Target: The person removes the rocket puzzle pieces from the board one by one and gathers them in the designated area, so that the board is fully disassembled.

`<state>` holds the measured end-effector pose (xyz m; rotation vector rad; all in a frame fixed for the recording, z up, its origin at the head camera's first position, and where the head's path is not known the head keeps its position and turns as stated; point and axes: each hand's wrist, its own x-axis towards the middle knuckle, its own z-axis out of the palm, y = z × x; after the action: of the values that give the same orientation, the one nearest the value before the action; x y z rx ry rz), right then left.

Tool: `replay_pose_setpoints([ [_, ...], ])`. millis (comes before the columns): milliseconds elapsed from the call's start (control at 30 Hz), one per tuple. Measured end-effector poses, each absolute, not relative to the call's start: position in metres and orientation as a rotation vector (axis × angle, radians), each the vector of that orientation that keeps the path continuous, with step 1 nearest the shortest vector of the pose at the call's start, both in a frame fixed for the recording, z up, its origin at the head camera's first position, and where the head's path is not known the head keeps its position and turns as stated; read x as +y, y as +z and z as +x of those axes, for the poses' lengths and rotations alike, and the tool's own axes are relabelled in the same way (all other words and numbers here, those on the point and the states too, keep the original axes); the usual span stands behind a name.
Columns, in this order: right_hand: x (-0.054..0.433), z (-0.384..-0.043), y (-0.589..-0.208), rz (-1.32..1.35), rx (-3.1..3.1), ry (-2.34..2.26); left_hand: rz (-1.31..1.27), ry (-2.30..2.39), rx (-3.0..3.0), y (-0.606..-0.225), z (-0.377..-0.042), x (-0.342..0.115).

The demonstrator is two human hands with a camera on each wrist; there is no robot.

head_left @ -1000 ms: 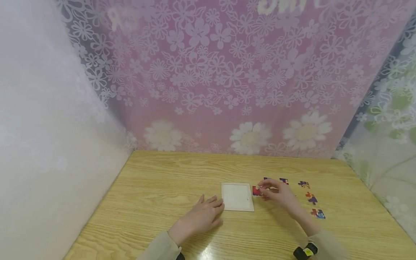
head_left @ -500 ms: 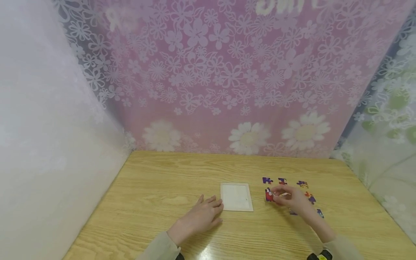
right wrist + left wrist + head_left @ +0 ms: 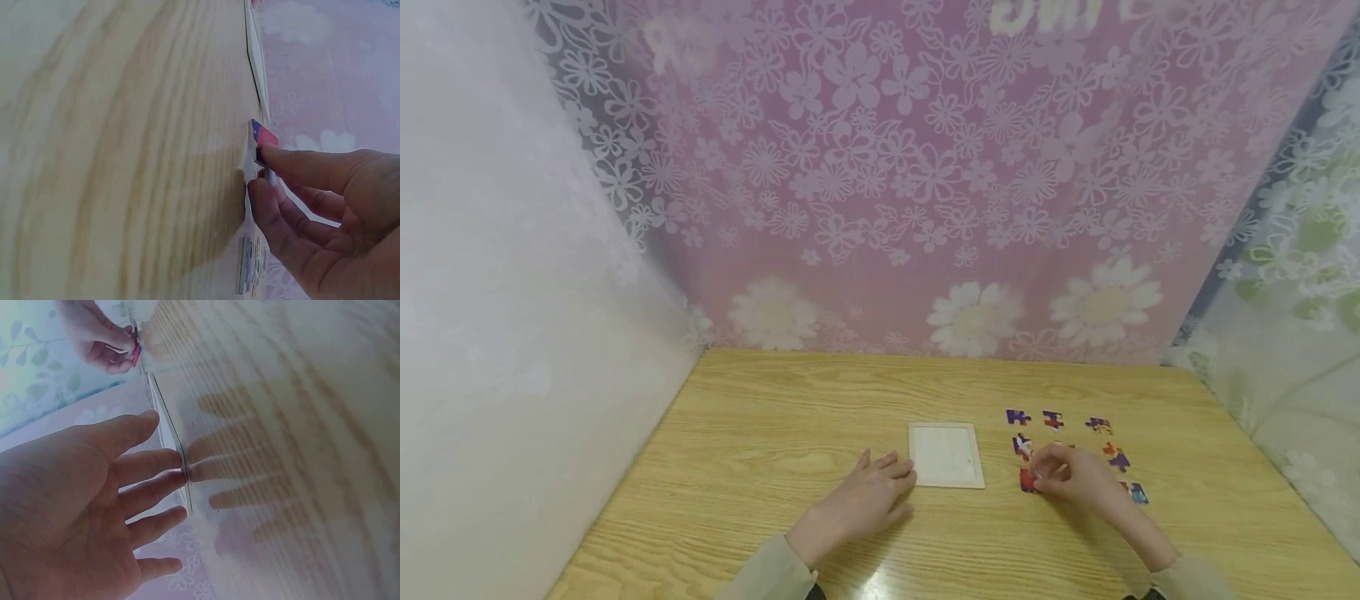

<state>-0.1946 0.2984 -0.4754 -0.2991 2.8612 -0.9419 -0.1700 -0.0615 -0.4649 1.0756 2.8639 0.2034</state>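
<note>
My right hand [image 3: 1078, 483] pinches a red jigsaw piece [image 3: 1028, 481] between thumb and fingers, low over the table. In the right wrist view the jigsaw piece [image 3: 265, 136] shows a blue-purple corner and stands tilted at the thumb tip. My left hand [image 3: 867, 496] lies with fingers extended, fingertips at the left edge of a shallow white puzzle tray [image 3: 980, 458]. From the left wrist, the fingertips of the left hand [image 3: 81, 494] meet the tray's thin edge [image 3: 167, 419]. Just beyond the held piece lies a purple-and-white piece [image 3: 1022, 446].
Several other colourful jigsaw pieces lie in loose rows right of the tray, among them a purple piece [image 3: 1017, 417], an orange-and-purple piece [image 3: 1117, 457] and a blue piece [image 3: 1138, 492]. My right hand partly covers some. Floral curtains [image 3: 865, 208] enclose the wooden table [image 3: 790, 400].
My right hand has carried the red piece from beside the tray's right edge to the right and then nearer to me, past the purple-and-white piece. The left hand has stayed on the tray's edge.
</note>
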Motion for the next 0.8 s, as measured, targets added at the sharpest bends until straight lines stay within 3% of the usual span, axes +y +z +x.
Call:
replay_pose_setpoints([
  [600, 0.293, -0.192, -0.469, -0.202, 2.868, -0.890, 1.127, 0.239, 2.868, -0.469, -0.178, -0.061],
  [800, 0.292, -0.192, -0.460, -0.293, 2.896, -0.990, 1.145, 0.284, 2.893, -0.472, -0.187, -0.065],
])
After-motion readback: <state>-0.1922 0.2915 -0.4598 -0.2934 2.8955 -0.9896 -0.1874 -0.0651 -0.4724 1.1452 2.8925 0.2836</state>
